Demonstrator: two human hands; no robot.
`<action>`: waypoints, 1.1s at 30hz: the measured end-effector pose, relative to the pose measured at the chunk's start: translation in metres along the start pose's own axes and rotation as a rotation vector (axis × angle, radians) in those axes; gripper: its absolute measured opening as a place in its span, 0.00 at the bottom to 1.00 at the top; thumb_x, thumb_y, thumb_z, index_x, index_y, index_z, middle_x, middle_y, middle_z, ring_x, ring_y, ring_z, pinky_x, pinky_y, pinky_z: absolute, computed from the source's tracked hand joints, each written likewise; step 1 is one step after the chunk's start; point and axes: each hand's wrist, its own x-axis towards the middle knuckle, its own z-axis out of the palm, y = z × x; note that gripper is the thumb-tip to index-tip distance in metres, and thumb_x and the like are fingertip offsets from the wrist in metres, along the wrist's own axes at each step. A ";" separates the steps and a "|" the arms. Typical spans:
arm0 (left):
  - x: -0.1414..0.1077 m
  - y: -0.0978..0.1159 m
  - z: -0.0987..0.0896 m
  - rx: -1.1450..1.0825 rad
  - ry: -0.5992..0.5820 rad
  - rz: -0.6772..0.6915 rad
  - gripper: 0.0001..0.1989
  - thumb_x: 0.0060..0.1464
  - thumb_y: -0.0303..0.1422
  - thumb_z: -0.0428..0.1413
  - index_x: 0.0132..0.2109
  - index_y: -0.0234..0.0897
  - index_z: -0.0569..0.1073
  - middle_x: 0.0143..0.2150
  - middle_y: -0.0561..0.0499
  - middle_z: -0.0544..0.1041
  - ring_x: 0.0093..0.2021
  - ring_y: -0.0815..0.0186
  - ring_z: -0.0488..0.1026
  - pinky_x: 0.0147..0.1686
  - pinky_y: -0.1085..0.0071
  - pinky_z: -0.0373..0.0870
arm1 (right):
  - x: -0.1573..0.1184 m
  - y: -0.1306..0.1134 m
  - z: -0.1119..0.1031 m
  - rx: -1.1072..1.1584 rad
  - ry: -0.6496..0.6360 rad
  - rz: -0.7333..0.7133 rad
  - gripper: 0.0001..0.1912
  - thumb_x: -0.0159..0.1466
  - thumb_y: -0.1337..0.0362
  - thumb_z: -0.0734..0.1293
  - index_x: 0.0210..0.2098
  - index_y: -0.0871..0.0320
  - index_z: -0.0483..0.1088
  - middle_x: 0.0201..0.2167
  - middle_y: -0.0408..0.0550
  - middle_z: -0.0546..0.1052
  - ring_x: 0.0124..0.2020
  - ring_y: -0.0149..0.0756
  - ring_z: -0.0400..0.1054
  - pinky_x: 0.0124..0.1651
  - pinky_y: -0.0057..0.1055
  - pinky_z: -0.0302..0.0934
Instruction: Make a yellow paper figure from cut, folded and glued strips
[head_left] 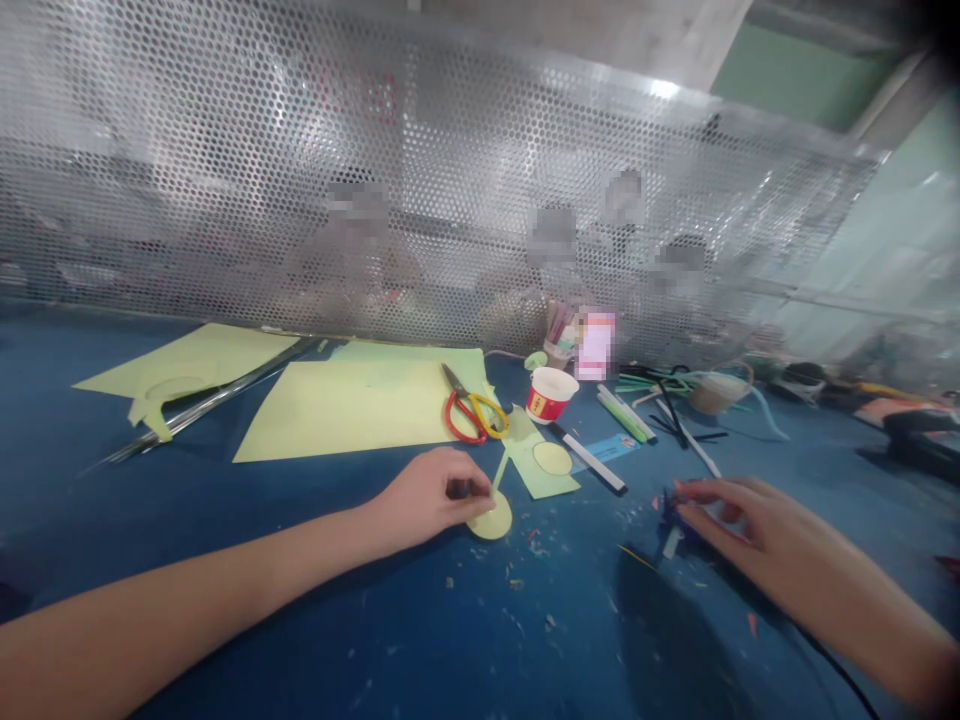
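My left hand (442,490) is closed in a pinch at a thin pale-green strip (501,470), which stands up from a round yellow-green paper disc (491,522) at the fingertips. On the right, my right hand (739,520) has its thumb and fingers closed at a small dark-blue object (667,508), too blurred to name. A whitish piece (673,543) shows below it. Scissors (474,408) with red and yellow handles lie beyond my left hand. Beside them, another paper disc (553,459) rests on a cut paper scrap (534,480).
Large yellow-green sheets (345,410) cover the back left of the blue table (450,640). A red-and-white paper cup (551,394), a capped marker (592,460), green-white pens (626,414) and a lit phone (596,345) stand or lie beyond. Perforated metal mesh (225,180) rises behind.
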 end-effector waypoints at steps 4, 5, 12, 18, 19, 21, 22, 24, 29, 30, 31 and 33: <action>-0.001 0.000 0.000 -0.014 0.018 0.079 0.07 0.50 0.37 0.58 0.32 0.39 0.76 0.32 0.53 0.75 0.35 0.67 0.69 0.36 0.72 0.63 | 0.002 -0.068 0.042 0.203 -0.270 -0.227 0.17 0.57 0.54 0.65 0.43 0.54 0.70 0.34 0.47 0.76 0.32 0.37 0.70 0.38 0.33 0.63; -0.001 0.000 0.001 -0.015 0.023 0.107 0.06 0.49 0.36 0.58 0.32 0.39 0.76 0.32 0.53 0.76 0.35 0.67 0.69 0.37 0.72 0.63 | 0.004 -0.080 0.054 0.256 -0.328 -0.276 0.17 0.57 0.55 0.65 0.44 0.54 0.68 0.33 0.45 0.76 0.31 0.35 0.69 0.36 0.31 0.63; -0.002 -0.004 0.000 -0.020 0.067 0.090 0.06 0.49 0.36 0.57 0.31 0.37 0.74 0.30 0.53 0.75 0.33 0.67 0.69 0.35 0.72 0.64 | 0.026 -0.105 0.084 0.265 -0.252 -0.429 0.10 0.59 0.59 0.63 0.27 0.58 0.72 0.26 0.44 0.75 0.28 0.32 0.68 0.32 0.26 0.61; 0.001 -0.009 -0.003 -0.192 0.133 -0.153 0.11 0.55 0.37 0.49 0.34 0.36 0.73 0.34 0.51 0.75 0.34 0.66 0.71 0.35 0.72 0.66 | 0.030 -0.088 0.074 0.125 -0.118 -0.366 0.10 0.58 0.58 0.63 0.28 0.57 0.72 0.27 0.44 0.76 0.29 0.35 0.69 0.34 0.29 0.61; 0.001 -0.009 -0.004 -0.205 0.130 -0.156 0.11 0.54 0.37 0.49 0.34 0.36 0.73 0.34 0.51 0.76 0.35 0.66 0.71 0.36 0.72 0.66 | 0.029 -0.085 0.074 0.121 -0.132 -0.363 0.09 0.58 0.59 0.64 0.27 0.57 0.72 0.26 0.44 0.76 0.28 0.34 0.69 0.33 0.28 0.62; 0.002 -0.010 -0.004 -0.215 0.123 -0.163 0.11 0.54 0.37 0.49 0.34 0.36 0.73 0.34 0.51 0.76 0.35 0.66 0.72 0.37 0.71 0.66 | 0.028 -0.080 0.073 0.120 -0.145 -0.350 0.09 0.57 0.60 0.64 0.26 0.57 0.72 0.24 0.43 0.77 0.27 0.34 0.70 0.32 0.26 0.62; 0.002 -0.010 -0.003 -0.215 0.116 -0.171 0.11 0.54 0.37 0.49 0.33 0.36 0.74 0.34 0.51 0.76 0.35 0.66 0.72 0.37 0.71 0.66 | 0.029 -0.078 0.070 0.119 -0.135 -0.340 0.09 0.57 0.60 0.64 0.27 0.57 0.72 0.25 0.43 0.77 0.27 0.34 0.70 0.32 0.26 0.62; 0.003 -0.011 -0.003 -0.216 0.102 -0.191 0.11 0.54 0.37 0.49 0.34 0.37 0.74 0.33 0.52 0.76 0.34 0.65 0.72 0.35 0.71 0.66 | 0.037 -0.070 0.057 0.116 -0.087 -0.312 0.09 0.57 0.59 0.63 0.29 0.57 0.72 0.27 0.44 0.78 0.28 0.35 0.71 0.33 0.27 0.63; 0.004 -0.012 -0.002 -0.217 0.095 -0.195 0.12 0.54 0.38 0.49 0.34 0.36 0.73 0.33 0.52 0.76 0.34 0.66 0.72 0.35 0.71 0.66 | 0.072 -0.038 0.020 0.098 0.021 -0.249 0.10 0.56 0.58 0.64 0.30 0.57 0.72 0.31 0.48 0.78 0.34 0.40 0.72 0.39 0.31 0.63; 0.004 -0.012 -0.003 -0.210 0.093 -0.195 0.12 0.54 0.38 0.49 0.34 0.36 0.73 0.33 0.52 0.76 0.34 0.66 0.72 0.35 0.71 0.66 | 0.079 -0.031 0.017 0.091 0.026 -0.239 0.10 0.55 0.58 0.65 0.30 0.57 0.72 0.31 0.49 0.78 0.34 0.41 0.72 0.41 0.33 0.63; 0.004 -0.011 -0.003 -0.199 0.091 -0.195 0.12 0.54 0.38 0.49 0.34 0.36 0.73 0.33 0.52 0.76 0.34 0.66 0.72 0.35 0.71 0.66 | 0.084 -0.025 0.017 0.087 0.023 -0.231 0.09 0.54 0.58 0.65 0.30 0.57 0.72 0.31 0.49 0.78 0.34 0.41 0.72 0.41 0.33 0.63; 0.003 -0.010 -0.003 -0.172 0.088 -0.196 0.12 0.54 0.38 0.49 0.34 0.37 0.74 0.33 0.52 0.77 0.34 0.66 0.72 0.35 0.71 0.66 | 0.092 -0.016 0.021 0.092 0.001 -0.226 0.09 0.54 0.58 0.65 0.30 0.57 0.72 0.31 0.49 0.78 0.34 0.42 0.72 0.41 0.33 0.63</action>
